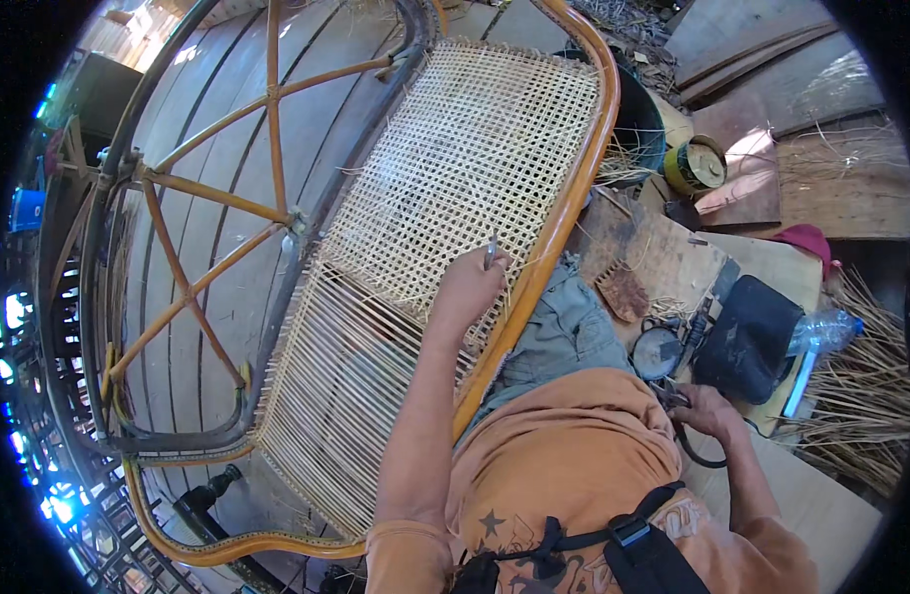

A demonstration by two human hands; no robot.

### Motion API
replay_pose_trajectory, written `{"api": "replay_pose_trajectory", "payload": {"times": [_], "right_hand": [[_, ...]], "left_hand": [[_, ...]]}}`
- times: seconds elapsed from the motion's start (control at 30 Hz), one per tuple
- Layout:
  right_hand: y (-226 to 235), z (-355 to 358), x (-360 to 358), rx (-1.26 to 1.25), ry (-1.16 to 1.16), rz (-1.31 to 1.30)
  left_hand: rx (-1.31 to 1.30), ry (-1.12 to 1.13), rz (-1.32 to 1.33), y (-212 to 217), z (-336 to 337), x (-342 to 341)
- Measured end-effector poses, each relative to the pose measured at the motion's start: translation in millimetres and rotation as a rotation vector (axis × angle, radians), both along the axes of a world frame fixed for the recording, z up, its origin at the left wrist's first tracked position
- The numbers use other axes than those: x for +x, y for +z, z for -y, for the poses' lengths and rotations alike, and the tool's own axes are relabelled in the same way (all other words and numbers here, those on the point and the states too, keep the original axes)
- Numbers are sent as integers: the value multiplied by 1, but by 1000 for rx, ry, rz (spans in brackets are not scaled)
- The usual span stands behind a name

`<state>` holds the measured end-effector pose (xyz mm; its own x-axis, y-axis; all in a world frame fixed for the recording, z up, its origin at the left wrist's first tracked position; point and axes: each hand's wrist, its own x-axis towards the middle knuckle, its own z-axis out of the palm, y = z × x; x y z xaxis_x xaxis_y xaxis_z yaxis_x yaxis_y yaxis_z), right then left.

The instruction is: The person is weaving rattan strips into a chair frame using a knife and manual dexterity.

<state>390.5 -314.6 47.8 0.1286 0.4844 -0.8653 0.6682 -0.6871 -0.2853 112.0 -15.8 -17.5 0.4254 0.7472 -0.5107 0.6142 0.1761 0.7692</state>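
A curved rattan frame [584, 183] lies slanted before me, with a woven cane panel [465, 139] in its far part. Nearer, bare parallel cane strands [341, 366] span it without the dense weave. My left hand [468, 289] is closed over the panel's near right part, by the edge of the weave. From its fist sticks up a short, shiny metal tool [491, 251]; the rest is hidden in the fingers. On my right, my right hand [707, 409] is closed at a dark object beside a black looped cord [698, 455]. What it grips is too covered to name.
A second rattan frame [227, 203] with crossed poles leans at the left. At the right are a round metal tin [695, 165], a black pouch [747, 340], a plastic bottle [826, 332], a small brush-like block [623, 292] and bundled cane strips [861, 396].
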Motion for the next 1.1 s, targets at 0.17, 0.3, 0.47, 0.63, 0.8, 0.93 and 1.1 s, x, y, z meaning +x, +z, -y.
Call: {"api": "replay_pose_trajectory", "payload": {"times": [0.17, 0.3, 0.47, 0.63, 0.8, 0.93, 1.1], "right_hand": [[16, -40, -9, 132, -263, -269], [5, -81, -36, 285, -287, -364], [-4, -141, -59, 283, -34, -235], [-6, -196, -81, 197, 242, 26], [-15, -214, -93, 250, 241, 64], [-35, -213, -93, 304, 281, 101], [-35, -219, -92, 320, 262, 62]], "left_hand": [[-88, -101, 69, 6, -3, 16], [-215, -41, 86, 2, -5, 19], [-102, -212, 50, 0, -12, 23], [-199, -120, 151, -11, -13, 20], [-347, -100, 189, -3, -17, 19], [-353, -106, 218, -12, -15, 19], [-387, -44, 184, -4, -15, 19]]}}
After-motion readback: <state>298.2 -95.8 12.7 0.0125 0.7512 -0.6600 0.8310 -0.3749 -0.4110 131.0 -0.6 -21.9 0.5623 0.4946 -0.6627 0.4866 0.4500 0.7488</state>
